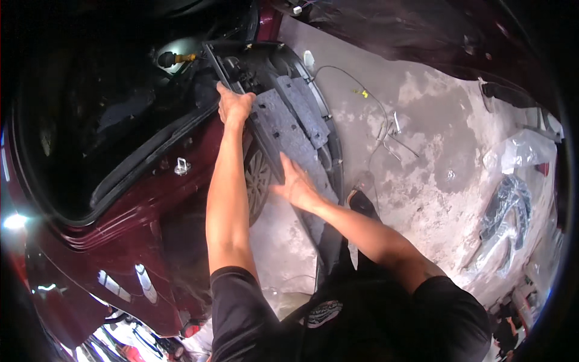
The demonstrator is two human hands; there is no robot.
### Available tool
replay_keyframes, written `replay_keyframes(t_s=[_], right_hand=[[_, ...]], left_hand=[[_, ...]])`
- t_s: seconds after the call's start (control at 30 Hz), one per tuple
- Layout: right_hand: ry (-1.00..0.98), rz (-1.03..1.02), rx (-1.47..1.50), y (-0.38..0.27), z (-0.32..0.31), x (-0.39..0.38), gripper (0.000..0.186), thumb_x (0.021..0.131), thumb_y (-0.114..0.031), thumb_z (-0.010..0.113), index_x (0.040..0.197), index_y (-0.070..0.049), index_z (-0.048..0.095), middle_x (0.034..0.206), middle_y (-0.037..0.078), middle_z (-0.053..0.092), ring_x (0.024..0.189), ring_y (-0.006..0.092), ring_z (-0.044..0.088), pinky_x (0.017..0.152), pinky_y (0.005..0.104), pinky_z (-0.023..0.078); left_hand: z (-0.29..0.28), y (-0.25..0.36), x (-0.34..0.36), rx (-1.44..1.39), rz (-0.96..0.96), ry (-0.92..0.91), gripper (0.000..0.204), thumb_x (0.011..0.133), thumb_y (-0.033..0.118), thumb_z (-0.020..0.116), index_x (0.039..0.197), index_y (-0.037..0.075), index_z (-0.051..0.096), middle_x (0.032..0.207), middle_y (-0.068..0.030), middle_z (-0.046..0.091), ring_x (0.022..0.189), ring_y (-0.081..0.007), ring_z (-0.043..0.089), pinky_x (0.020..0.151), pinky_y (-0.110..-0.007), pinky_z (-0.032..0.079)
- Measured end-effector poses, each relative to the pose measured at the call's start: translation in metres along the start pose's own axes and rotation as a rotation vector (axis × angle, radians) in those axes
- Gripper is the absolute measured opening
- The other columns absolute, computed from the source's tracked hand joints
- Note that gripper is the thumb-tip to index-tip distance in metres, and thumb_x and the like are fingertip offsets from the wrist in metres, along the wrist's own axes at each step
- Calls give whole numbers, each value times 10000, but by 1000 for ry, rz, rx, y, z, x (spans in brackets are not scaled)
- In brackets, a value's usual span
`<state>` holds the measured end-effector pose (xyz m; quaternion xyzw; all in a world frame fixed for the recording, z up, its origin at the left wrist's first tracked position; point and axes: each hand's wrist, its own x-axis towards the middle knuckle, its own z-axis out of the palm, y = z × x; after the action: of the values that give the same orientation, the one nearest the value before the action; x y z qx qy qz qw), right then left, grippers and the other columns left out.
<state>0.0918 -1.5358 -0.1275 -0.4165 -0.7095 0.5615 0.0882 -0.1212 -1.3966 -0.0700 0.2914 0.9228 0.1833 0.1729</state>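
Observation:
A long, dark car trim panel stands tilted in front of me. Grey felt padding and several small clips show on the side facing me. My left hand grips the panel's left edge near its upper end, the thumb over the edge. Lower down, my right hand rests against the same edge, thumb and index finger stretched apart. What its other fingers touch is partly hidden. Beside the panel on the left is the dark red car body, with a metal striker on its sill.
A car wheel shows behind the panel. Thin cable and a yellow clip lie on the stained concrete floor. Clear plastic wrapping lies at the right. An orange-and-black tool sits inside the dark opening.

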Motion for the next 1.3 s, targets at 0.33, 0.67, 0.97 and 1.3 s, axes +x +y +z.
replay_keyframes(t_s=[0.33,0.67,0.97,1.3], right_hand=[[264,-53,-90,6,-131,-48,669,740,-105,693,1354,25,460,778,230,623,753,422,628,702,496,485],[77,-88,-365,1,-209,-129,694,687,-127,670,1333,48,486,858,264,626,797,451,611,720,506,477],[-31,72,-366,-56,-235,-118,567,791,-232,703,1281,-28,505,1057,278,643,1016,466,607,850,509,491],[10,44,-330,-131,-214,4,539,833,-343,733,1266,-76,556,996,241,675,950,442,633,809,490,501]], left_hand=[[18,39,-56,-724,17,5,1046,697,253,843,1497,-12,223,1373,-267,508,1250,-364,530,1057,-403,410],[31,36,-158,-1129,-439,-510,420,753,172,696,1109,26,527,1049,-166,566,964,-361,614,780,-623,515],[-4,49,-149,-1184,-394,-699,384,777,77,652,1133,13,524,1017,-145,572,961,-340,620,757,-600,552],[-66,59,-61,-1213,-384,-701,610,753,-21,602,1315,94,395,1167,-123,504,1061,-278,577,759,-512,616]])
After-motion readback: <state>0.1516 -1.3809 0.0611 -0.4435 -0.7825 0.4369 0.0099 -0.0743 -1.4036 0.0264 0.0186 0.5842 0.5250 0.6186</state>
